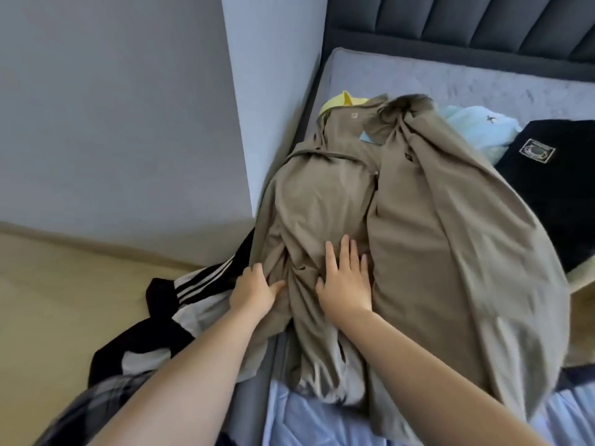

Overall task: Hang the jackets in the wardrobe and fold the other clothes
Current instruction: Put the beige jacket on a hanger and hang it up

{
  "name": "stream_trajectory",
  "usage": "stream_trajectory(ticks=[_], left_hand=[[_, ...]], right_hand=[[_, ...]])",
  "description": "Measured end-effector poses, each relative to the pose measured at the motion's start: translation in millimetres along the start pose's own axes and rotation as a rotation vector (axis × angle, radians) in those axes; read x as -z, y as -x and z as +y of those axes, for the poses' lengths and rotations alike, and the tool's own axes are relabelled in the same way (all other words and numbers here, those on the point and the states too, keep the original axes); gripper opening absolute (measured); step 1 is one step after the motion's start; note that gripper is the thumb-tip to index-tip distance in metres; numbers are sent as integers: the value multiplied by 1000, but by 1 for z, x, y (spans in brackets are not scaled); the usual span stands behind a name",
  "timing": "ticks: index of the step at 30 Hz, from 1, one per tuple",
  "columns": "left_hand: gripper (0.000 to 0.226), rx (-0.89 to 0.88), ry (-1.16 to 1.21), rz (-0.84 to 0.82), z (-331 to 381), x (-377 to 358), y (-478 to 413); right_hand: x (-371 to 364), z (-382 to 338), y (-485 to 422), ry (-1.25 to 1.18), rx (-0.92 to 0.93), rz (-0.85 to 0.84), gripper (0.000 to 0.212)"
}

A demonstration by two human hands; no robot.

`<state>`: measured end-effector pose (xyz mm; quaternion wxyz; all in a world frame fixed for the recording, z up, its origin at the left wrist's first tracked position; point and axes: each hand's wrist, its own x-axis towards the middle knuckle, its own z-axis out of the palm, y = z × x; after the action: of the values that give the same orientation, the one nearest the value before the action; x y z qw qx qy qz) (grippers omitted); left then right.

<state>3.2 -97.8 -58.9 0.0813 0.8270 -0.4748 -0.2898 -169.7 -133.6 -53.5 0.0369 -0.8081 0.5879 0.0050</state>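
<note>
A large khaki jacket (418, 236) lay spread along the left edge of the bed (483, 82), its collar end toward the headboard (467, 24) and its lower hem toward the near edge. The front panels overlapped, with a zip line running down the centre. The fabric was bunched into folds near the hem.

The left hand (254, 292) gripped a fold of the khaki jacket at its left side, fingers curled into the cloth and thumb pressed against it. The right hand (346, 278) rested flat on the jacket just beside the left hand, fingers straight and slightly spread, grasping nothing.

A black garment with white stripes (193, 284) hung over the left edge of the bed, partly under the khaki jacket and trailing toward the floor (64, 300). A yellow garment (338, 101) showed at the jacket's collar end, mostly covered. A light blue garment (476, 127) lay to the right of the collar, partly under the jacket. A black garment with a patch (553, 175) lay at the right edge of the bed, touching the light blue garment.

No container was in view; all clothes lay loose on the bed. A grey wall (112, 107) stood to the left of the bed.
</note>
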Motion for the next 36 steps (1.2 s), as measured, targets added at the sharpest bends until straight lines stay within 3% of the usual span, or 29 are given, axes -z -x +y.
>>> stream_trajectory(ticks=[2,5,7,9,11,13,17,22,26,29,32,34,36], left_hand=[[23,-40,-16,79,-13,1,-1],[25,2,177,357,-17,16,-12],[12,157,446,517,-27,30,-23],[22,333,670,557,-48,39,-32],[31,348,790,480,-66,40,-37],[39,228,836,326,-73,34,-32],[41,52,759,113,-68,3,-4],[38,-168,428,61,-51,-19,35],[31,-272,352,124,-35,-17,66],[29,-332,305,-90,-25,-27,87],[62,-338,211,-239,-23,-44,106],[84,-421,51,-289,-23,-49,117],[83,-499,-116,-274,-20,-49,123]], right_hand=[[-21,-15,7,-100,-37,-113,72],[-38,-29,3,-148,-134,-215,69],[-42,-32,-3,-151,-185,-240,68],[-43,-33,-6,-144,-206,-298,68],[-40,-32,-10,-135,-219,-387,69],[-35,-32,-17,-136,-221,-459,71],[-27,-34,-28,-126,-198,-514,74],[-8,-26,-15,-372,-128,-435,70],[5,-3,36,-497,-112,-403,57],[7,18,76,-521,-79,-415,55],[13,38,110,-515,13,-526,77],[10,42,126,-327,121,-538,101],[7,39,134,-182,161,-472,104]])
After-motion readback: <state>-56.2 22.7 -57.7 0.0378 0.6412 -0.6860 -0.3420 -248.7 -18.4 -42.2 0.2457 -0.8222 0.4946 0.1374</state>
